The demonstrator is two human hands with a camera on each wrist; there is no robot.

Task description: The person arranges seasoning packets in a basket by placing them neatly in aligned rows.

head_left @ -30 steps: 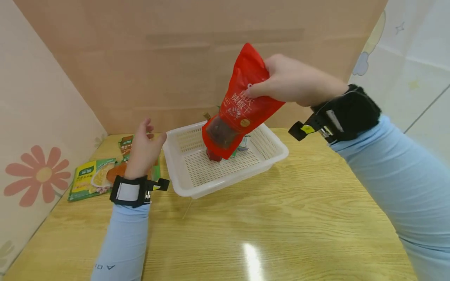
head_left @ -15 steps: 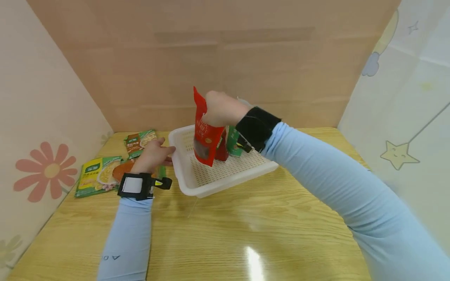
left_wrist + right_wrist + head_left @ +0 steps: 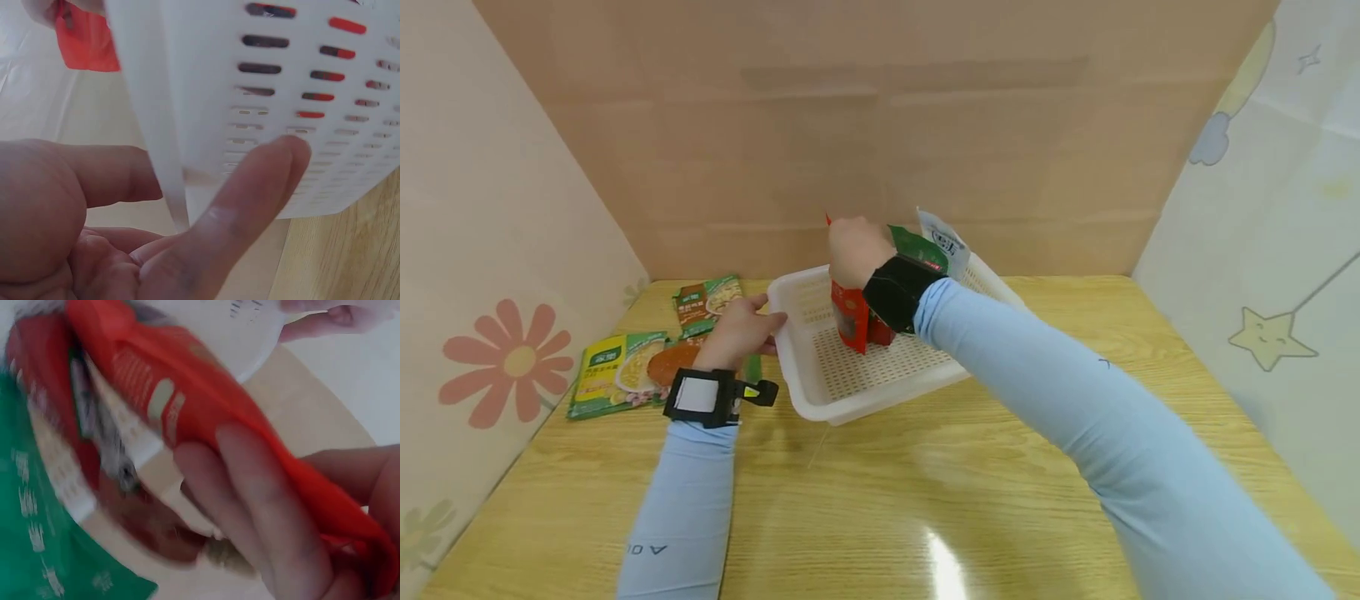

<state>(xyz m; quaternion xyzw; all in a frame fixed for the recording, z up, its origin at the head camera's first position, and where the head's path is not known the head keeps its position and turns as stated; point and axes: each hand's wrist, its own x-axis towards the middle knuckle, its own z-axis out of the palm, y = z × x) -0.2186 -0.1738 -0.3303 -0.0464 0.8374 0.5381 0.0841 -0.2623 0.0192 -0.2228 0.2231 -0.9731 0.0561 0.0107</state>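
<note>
Head view: the left hand (image 3: 737,333) is at the left end of a white basket (image 3: 880,402) on the bench (image 3: 850,517); its grip is closed on the rim. The right hand (image 3: 857,252) is above the basket, its grip closed on the upper part of a red bag (image 3: 848,317). The bag stands upright, its lower part inside the basket. A green bag (image 3: 919,247) stands to its right. A yellow-green packet (image 3: 597,385) and a brown packet (image 3: 694,310) lie left of the basket. Left wrist view: the thumb is at the rim; one finger lies along the slotted outer wall. Right wrist view, blurred: the red bag is pinched between fingers and thumb, with a dark red package beside it.
</note>
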